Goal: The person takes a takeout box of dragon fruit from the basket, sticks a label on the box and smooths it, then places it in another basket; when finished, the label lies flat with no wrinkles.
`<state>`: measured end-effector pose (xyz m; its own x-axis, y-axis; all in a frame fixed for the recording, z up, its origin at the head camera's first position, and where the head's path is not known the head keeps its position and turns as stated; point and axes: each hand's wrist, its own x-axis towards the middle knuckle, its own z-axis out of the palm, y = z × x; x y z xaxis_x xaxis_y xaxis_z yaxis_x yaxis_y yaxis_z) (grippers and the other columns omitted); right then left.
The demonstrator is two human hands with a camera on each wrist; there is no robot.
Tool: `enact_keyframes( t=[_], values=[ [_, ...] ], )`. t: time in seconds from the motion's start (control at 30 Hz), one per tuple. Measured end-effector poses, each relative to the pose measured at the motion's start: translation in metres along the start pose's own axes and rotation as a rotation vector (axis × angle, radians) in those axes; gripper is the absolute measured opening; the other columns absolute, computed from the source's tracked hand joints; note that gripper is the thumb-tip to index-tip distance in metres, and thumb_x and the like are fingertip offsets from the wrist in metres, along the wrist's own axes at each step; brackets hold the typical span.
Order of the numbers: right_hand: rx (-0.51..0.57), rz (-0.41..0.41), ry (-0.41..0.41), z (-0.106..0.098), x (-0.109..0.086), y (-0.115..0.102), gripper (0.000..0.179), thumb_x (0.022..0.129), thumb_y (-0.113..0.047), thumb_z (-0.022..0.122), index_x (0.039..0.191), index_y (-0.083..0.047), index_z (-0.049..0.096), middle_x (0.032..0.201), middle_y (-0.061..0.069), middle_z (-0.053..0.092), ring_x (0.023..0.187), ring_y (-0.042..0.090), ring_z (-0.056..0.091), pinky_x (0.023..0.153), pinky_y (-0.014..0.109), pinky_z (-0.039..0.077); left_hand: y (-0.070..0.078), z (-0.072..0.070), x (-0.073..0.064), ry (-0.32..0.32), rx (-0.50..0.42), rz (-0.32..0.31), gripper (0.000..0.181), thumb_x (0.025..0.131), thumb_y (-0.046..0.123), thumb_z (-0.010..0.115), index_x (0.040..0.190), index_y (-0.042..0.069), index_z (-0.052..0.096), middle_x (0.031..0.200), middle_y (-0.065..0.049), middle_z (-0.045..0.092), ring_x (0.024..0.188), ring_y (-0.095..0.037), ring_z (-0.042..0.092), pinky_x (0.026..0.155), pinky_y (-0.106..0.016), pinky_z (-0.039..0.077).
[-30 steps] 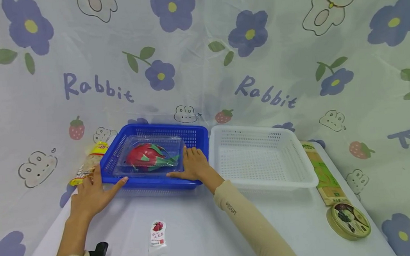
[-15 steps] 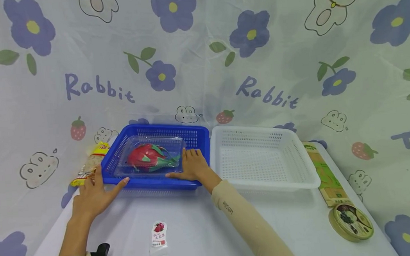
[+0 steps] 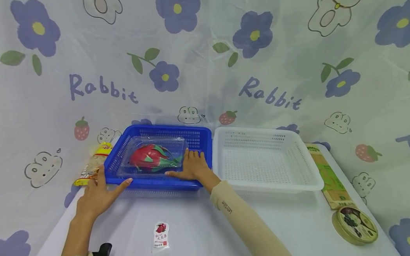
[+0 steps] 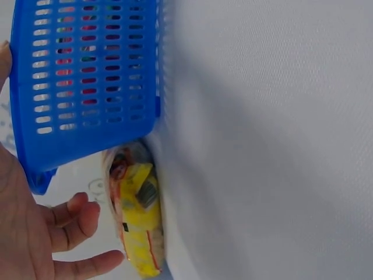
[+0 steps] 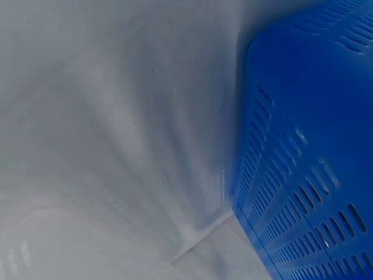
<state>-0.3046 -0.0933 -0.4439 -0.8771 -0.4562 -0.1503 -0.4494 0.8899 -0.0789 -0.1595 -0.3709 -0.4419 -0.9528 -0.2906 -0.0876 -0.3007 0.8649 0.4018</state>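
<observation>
Head: clear box (image 3: 177, 145) with red fruit (image 3: 147, 157), inside blue basket (image 3: 152, 183) near the bench's (image 3: 126, 230) back-left corner. Probably light, slick, crushable — best held by its end walls. Right grip (image 3: 193, 166) spread at the box's right end; left grip (image 3: 96, 199) spread at the basket's near-left corner. Sleeve (image 3: 244, 223): "LetsSlim"; backdrop (image 3: 202, 91): "Rabbit".
Left wrist: fingers (image 4: 81, 267) apart, pinching nothing.
Right wrist: basket wall — grip unseen.

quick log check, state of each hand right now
Left hand: open, at front left corner of the blue basket.
Right hand: open, over its front right corner.
</observation>
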Motion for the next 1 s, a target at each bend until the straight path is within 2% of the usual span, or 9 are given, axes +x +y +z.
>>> enact_keyframes(
  t=[0.17, 0.37, 0.53, 0.73, 0.87, 1.0],
  values=[
    [0.122, 0.035, -0.008, 0.0027, 0.0026, -0.0016, 0.126, 0.075, -0.093, 0.038, 0.160, -0.006, 0.006, 0.161, 0.018, 0.028, 0.149, 0.033, 0.027, 0.122, 0.055, 0.017, 0.0014, -0.0008, -0.0002, -0.020, -0.021, -0.005, 0.119, 0.087, 0.080, 0.043, 0.153, 0.009, -0.026, 0.145, -0.055, 0.007, 0.119, -0.076, 0.029, 0.081, -0.080, 0.038],
    [0.203, 0.043, -0.042, 0.0044, 0.0044, -0.0043, 0.128, 0.076, -0.091, 0.042, 0.159, -0.006, -0.004, 0.160, 0.021, 0.028, 0.148, 0.038, 0.028, 0.121, 0.059, 0.017, 0.0021, -0.0004, 0.0000, -0.033, -0.032, -0.001, 0.119, 0.087, 0.079, 0.043, 0.152, 0.007, -0.026, 0.145, -0.055, 0.006, 0.121, -0.077, 0.027, 0.082, -0.080, 0.038],
    [0.277, 0.018, -0.035, 0.0051, 0.0062, -0.0066, 0.131, 0.076, -0.089, 0.047, 0.157, -0.006, -0.014, 0.160, 0.021, 0.028, 0.148, 0.039, 0.029, 0.120, 0.062, 0.015, 0.0014, -0.0003, -0.0006, -0.035, -0.033, 0.002, 0.119, 0.087, 0.079, 0.043, 0.152, 0.007, -0.026, 0.145, -0.055, 0.005, 0.121, -0.077, 0.026, 0.083, -0.081, 0.037],
    [0.420, -0.031, -0.045, 0.0038, 0.0053, -0.0082, 0.132, 0.079, -0.082, 0.053, 0.154, -0.005, -0.023, 0.155, 0.023, 0.037, 0.142, 0.039, 0.040, 0.119, 0.063, 0.015, 0.0023, -0.0017, -0.0016, -0.054, -0.034, 0.000, 0.118, 0.088, 0.079, 0.041, 0.151, 0.007, -0.028, 0.145, -0.054, 0.004, 0.122, -0.076, 0.025, 0.086, -0.082, 0.035],
    [0.533, -0.058, -0.047, 0.0038, 0.0050, -0.0077, 0.131, 0.081, -0.077, 0.058, 0.154, -0.008, -0.026, 0.150, 0.027, 0.042, 0.134, 0.041, 0.049, 0.116, 0.058, 0.030, 0.0020, -0.0019, -0.0012, -0.062, -0.031, 0.001, 0.118, 0.088, 0.079, 0.040, 0.151, 0.007, -0.029, 0.145, -0.055, 0.003, 0.123, -0.076, 0.025, 0.086, -0.082, 0.035],
    [0.646, -0.118, 0.001, 0.0041, 0.0070, -0.0059, 0.128, 0.082, -0.070, 0.064, 0.154, -0.017, -0.027, 0.153, 0.028, 0.037, 0.137, 0.042, 0.046, 0.110, 0.052, 0.041, 0.0014, -0.0015, -0.0003, -0.063, -0.035, 0.003, 0.118, 0.088, 0.079, 0.040, 0.151, 0.007, -0.029, 0.145, -0.055, 0.003, 0.123, -0.076, 0.025, 0.085, -0.082, 0.035]
  ],
)
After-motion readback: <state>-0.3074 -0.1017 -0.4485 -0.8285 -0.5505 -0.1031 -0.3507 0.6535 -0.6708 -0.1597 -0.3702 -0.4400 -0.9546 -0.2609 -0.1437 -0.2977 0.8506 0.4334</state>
